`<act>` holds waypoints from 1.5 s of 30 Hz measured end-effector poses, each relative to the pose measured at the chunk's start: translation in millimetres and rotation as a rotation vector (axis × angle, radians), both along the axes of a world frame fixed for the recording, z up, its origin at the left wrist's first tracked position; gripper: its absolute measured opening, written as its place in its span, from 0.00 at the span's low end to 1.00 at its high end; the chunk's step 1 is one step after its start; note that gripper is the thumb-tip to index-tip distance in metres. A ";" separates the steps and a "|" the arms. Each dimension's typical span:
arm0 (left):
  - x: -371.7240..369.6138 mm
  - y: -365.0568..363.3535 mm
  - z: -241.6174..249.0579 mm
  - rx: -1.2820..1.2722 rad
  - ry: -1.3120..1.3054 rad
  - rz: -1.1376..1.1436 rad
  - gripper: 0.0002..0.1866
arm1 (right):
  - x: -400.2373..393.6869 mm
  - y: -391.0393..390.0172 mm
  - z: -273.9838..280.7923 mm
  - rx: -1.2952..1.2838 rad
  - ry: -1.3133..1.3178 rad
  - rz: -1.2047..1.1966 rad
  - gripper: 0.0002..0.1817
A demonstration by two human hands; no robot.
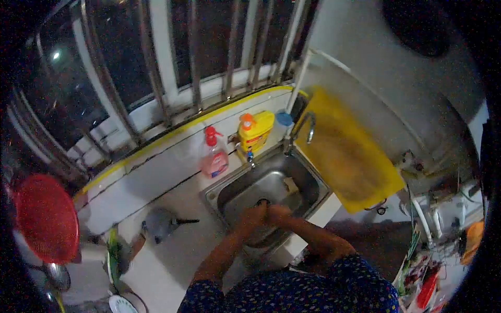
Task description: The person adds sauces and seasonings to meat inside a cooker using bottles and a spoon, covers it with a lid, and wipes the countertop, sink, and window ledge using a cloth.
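My left hand (252,216) and my right hand (278,214) meet over the steel sink (229,198), touching each other. Both look closed, with the fingers curled inward. Anything between them is hidden or too small to make out. Just beyond the fingertips is a small dark spot at the sink's bottom, perhaps the drain. A pale tan piece (290,185), maybe a sponge, lies in the basin to the right of my hands. At the sink's back right corner rises a curved metal faucet (311,128).
Behind the sink stand a pink soap pump bottle (214,159), a yellow detergent bottle (255,133) and a blue-lidded container (283,120). A yellow sheet (344,156) leans at the right. Leftward are a grey pot-like item (160,224), green vegetables (112,255) and a red basket (47,219).
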State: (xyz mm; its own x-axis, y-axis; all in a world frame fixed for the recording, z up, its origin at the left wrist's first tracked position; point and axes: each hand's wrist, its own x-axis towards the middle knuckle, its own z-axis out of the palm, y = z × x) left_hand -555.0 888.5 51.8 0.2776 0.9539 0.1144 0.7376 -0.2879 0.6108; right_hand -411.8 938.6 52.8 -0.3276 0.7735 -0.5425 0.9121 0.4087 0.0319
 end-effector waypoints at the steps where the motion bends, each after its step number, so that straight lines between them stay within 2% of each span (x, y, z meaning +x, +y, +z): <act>1: 0.9 -6.2 14.0 -0.013 -0.123 0.039 0.26 | -0.7 -1.0 15.3 -0.008 -0.043 0.071 0.15; 2: 3.6 -14.8 18.9 -0.027 -0.245 0.076 0.27 | -0.5 -6.0 24.0 -0.020 -0.084 0.139 0.15; 3: 6.9 -18.4 6.8 -0.044 -0.245 0.093 0.27 | -1.1 -14.3 29.0 -0.038 -0.084 0.156 0.15; 5: 17.7 4.8 -39.0 -0.244 -0.337 -0.088 0.26 | 1.3 -19.2 39.1 0.106 0.073 0.200 0.15; 6: 28.8 18.0 -67.5 -0.240 -0.341 -0.082 0.26 | 3.3 -19.5 38.6 0.108 0.069 0.208 0.15; 7: 41.4 28.4 -99.5 -0.297 -0.561 -0.254 0.27 | 5.2 -19.4 33.3 0.091 -0.012 0.229 0.15; 9: 41.7 25.8 -102.8 -0.345 -0.783 -0.420 0.27 | 20.8 -9.5 -11.6 0.075 -0.096 0.261 0.15; 11: 30.5 14.9 -68.5 -0.396 -0.426 -0.302 0.30 | 18.4 -15.9 -4.7 0.070 -0.100 0.240 0.20; 12: 31.2 11.3 -74.8 -0.391 -0.431 -0.295 0.30 | 9.8 -22.2 15.6 0.072 -0.075 0.210 0.23; 14: 36.3 2.2 -96.3 -0.022 -0.665 -0.161 0.37 | 2.8 -28.5 38.7 0.085 -0.001 0.151 0.28; 15: 34.6 -3.7 -92.8 -0.019 -0.667 -0.156 0.37 | 7.1 -28.6 37.9 0.109 0.044 0.109 0.31; 17: 26.3 -18.7 -73.8 -0.165 -0.740 0.169 0.42 | 14.2 -31.6 41.6 0.155 0.134 0.029 0.36; 18: 18.1 -30.6 -60.0 -0.162 -0.743 0.177 0.42 | 17.1 -34.9 46.0 0.178 0.180 -0.010 0.38; 19: 7.3 -43.8 -43.0 -0.413 -1.087 0.162 0.42 | 16.2 -43.2 62.2 0.113 0.426 0.014 0.38; 20: -0.8 -53.5 -29.0 -0.670 -1.427 0.139 0.43 | 13.9 -48.0 67.0 0.078 0.550 0.027 0.38; 21: -5.2 -60.4 -20.2 -0.666 -1.432 0.146 0.43 | 11.6 -52.5 71.8 0.037 0.670 0.044 0.38; 23: -11.2 -70.5 -9.5 -0.610 -1.469 0.090 0.37 | 9.0 -61.5 71.8 -0.317 1.109 -0.199 0.32; 24: -12.8 -70.0 -13.0 -0.610 -1.471 0.092 0.37 | 6.6 -65.0 76.9 -0.318 1.108 -0.199 0.32; 26: -15.2 -69.8 -23.3 -0.651 -1.495 0.037 0.36 | 2.8 -71.2 88.4 -0.186 1.074 -0.368 0.24; 27: -24.2 -83.7 4.7 -0.577 -1.350 0.182 0.29 | 10.2 -70.5 88.1 -0.241 1.333 -0.416 0.16; 28: -30.0 -81.9 5.6 -0.595 -1.345 0.178 0.29 | 17.1 -62.6 85.4 0.003 1.240 -0.313 0.14; 30: -36.7 -77.4 3.8 -0.333 -0.997 0.117 0.23 | 15.2 -64.4 102.0 0.175 1.234 -0.244 0.13; 31: -38.2 -78.5 9.6 -0.229 -0.948 0.138 0.20 | 7.7 -78.8 125.8 0.114 1.338 -0.278 0.14; 32: -39.0 -79.7 18.5 -0.125 -0.901 0.154 0.17 | 7.8 -85.9 139.8 0.232 1.230 -0.220 0.13; 33: -43.3 -77.8 23.9 -0.071 -0.915 0.129 0.15 | 10.5 -89.0 147.8 0.343 1.112 -0.160 0.13; 34: -47.9 -75.9 30.0 -0.013 -0.929 0.107 0.13 | 15.2 -86.8 145.8 0.349 1.105 -0.190 0.13; 36: -56.7 -79.7 62.3 -0.116 -1.032 0.092 0.11 | 24.5 -79.2 136.3 0.624 1.084 -0.099 0.15; 37: -58.6 -81.0 72.5 -0.196 -1.132 0.101 0.10 | 28.1 -76.6 134.0 0.630 1.083 -0.108 0.15; 38: -55.6 -79.9 72.5 -0.196 -1.129 0.095 0.10 | 30.4 -73.3 132.5 0.380 1.241 -0.271 0.15; 39: -51.4 -78.7 73.8 -0.262 -1.399 0.093 0.09 | 25.8 -76.2 139.3 0.115 1.384 -0.428 0.15; 40: -49.4 -78.4 74.9 -0.327 -1.669 0.090 0.09 | 19.6 -81.2 144.3 0.117 1.389 -0.425 0.15; 42: -50.8 -79.5 73.1 -0.363 -1.700 0.102 0.13 | 2.0 -93.7 154.2 -0.193 1.660 -0.836 0.14; 44: -50.9 -79.3 68.5 -0.312 -1.518 0.283 0.15 | -6.9 -97.3 156.0 -0.119 1.714 -0.742 0.14; 45: -45.8 -81.7 70.3 -0.301 -1.516 0.290 0.15 | -12.2 -97.1 156.2 -0.047 1.763 -0.649 0.14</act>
State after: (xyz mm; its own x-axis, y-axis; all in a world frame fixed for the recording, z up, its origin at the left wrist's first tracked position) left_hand -600.8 806.8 122.1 -0.1041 0.9904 -0.0907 -0.5848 0.0128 0.8111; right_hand -424.0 841.5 209.1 -0.1613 0.9866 0.0245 -0.1249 0.0042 -0.9922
